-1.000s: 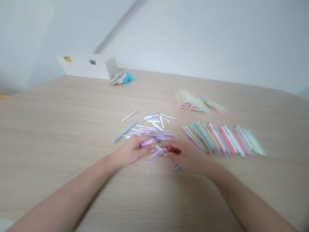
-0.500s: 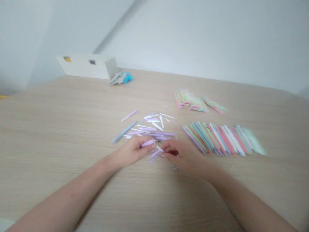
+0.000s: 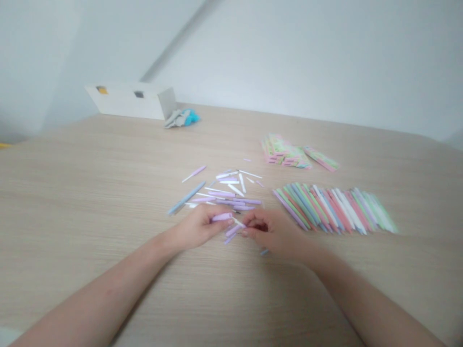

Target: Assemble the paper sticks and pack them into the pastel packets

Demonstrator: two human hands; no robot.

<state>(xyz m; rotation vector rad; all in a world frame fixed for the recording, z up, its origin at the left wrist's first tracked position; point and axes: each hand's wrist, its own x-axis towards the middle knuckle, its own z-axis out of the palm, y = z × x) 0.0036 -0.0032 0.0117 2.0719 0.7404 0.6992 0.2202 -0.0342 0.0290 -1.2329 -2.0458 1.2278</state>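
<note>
My left hand (image 3: 197, 229) is shut on a slim lilac stick (image 3: 222, 217), which lies almost level across its fingertips. My right hand (image 3: 271, 231) is curled just beside it, fingertips turned toward the left hand. A dark reddish patch shows inside those fingers, and I cannot tell whether it is an object or shadow. Two lilac sticks (image 3: 232, 233) lie on the table beneath the gap between my hands. Just beyond them spreads a loose heap of thin lilac, white and blue sticks (image 3: 224, 193).
A neat fanned row of pastel striped sticks (image 3: 334, 209) lies right of my right hand. Behind it are stacked pink-and-green striped sheets (image 3: 285, 155). A white box (image 3: 126, 102) and a grey-and-blue cloth bundle (image 3: 181, 118) stand at the far edge of the wooden table (image 3: 90, 202).
The lilac stick in my left hand has swung from a slight tilt to nearly level. My right hand stays close beside it, with its fingers shifting only slightly.
</note>
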